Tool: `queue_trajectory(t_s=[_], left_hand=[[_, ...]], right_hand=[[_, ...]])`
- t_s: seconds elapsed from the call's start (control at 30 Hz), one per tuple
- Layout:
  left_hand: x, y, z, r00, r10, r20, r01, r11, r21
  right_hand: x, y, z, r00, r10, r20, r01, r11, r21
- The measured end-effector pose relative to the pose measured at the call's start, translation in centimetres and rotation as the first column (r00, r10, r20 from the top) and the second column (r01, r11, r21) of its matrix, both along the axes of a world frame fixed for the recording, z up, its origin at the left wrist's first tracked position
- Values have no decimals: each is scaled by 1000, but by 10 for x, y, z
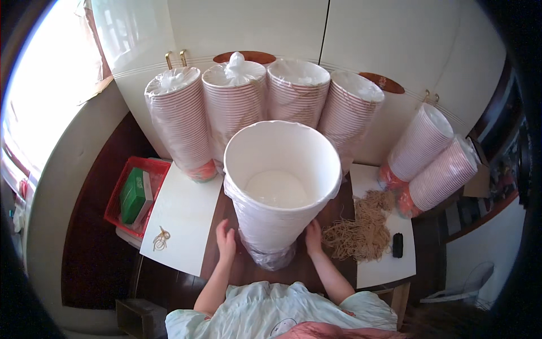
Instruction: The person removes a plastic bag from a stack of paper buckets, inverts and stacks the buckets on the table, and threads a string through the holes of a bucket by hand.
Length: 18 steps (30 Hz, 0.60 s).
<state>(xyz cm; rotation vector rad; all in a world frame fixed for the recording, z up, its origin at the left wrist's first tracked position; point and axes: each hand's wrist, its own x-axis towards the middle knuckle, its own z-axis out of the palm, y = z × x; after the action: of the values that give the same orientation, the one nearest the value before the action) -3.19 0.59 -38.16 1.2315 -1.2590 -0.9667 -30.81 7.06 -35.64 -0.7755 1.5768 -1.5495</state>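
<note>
In front of me a tall stack of large white paper buckets [271,223] stands upright on the brown tabletop. Its top bucket opens toward me, with the hollow inside showing. Clear plastic wraps the sides below the rim and bunches darkly round the base. My left hand [226,240] is at the stack's left side, fingers stretched upward and holding nothing, with a small gap to the plastic. On the other side my right hand [314,237] has its fingers extended along the wrapped stack; whether it touches the plastic I cannot tell, as the fingertips are partly hidden.
Several plastic-wrapped bucket stacks [234,107] line the back; two more [420,144] lean at the right. A tan string pile [361,229] and a black object [398,245] lie right. At left are a string loop [161,239] and a red basket [148,164] holding a green box [134,195].
</note>
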Motion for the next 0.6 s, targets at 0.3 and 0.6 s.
queue_trajectory(t_s=[0.3,0.6], left_hand=[[-43,-21,233,874,-376,-307,143,804,-577],[-60,-32,183,798,-494,-347,289,817,-499]], right_hand=[[15,-28,218,988,113,-107,-156,758,-633],[37,-33,201,976,149,-158,-216,724,-655]])
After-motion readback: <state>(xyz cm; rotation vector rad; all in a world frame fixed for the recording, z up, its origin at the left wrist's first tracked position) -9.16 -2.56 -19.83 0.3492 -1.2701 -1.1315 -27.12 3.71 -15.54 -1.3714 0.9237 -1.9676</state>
